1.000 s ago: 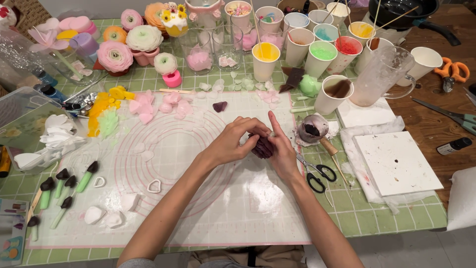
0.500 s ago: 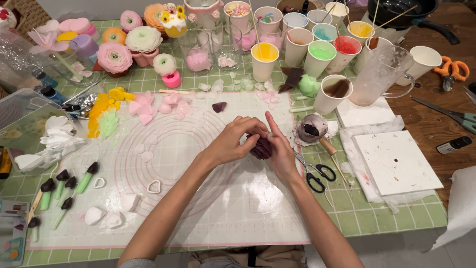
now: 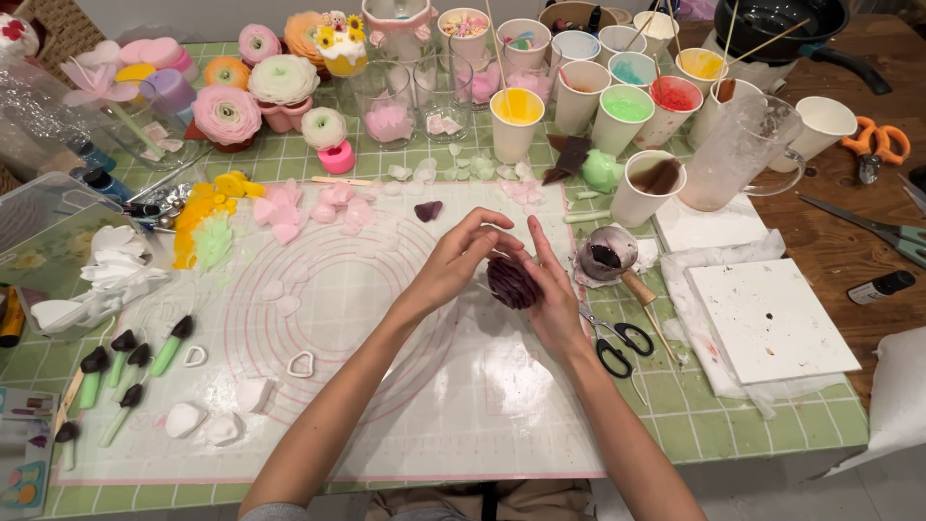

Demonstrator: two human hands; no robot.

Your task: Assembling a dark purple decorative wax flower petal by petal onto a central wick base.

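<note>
A dark purple flower-shaped piece (image 3: 510, 281) sits between both my hands over the white silicone mat (image 3: 386, 405). My right hand (image 3: 554, 294) cups it from the right and below. My left hand (image 3: 461, 259) touches its top left with curled fingers. A single dark purple petal (image 3: 428, 209) lies on the mat just beyond the hands.
Paper cups of coloured liquid (image 3: 516, 123) and a clear jug (image 3: 738, 154) stand behind. A small ladle (image 3: 610, 255) and black scissors (image 3: 614, 339) lie to the right, near a white tile (image 3: 769, 319). Finished flowers (image 3: 228, 113) sit far left; green-handled tools (image 3: 121, 371) and pale petals (image 3: 289, 207) lie left.
None of the objects have shifted; my hands stay on the purple piece, with only slight finger movement.
</note>
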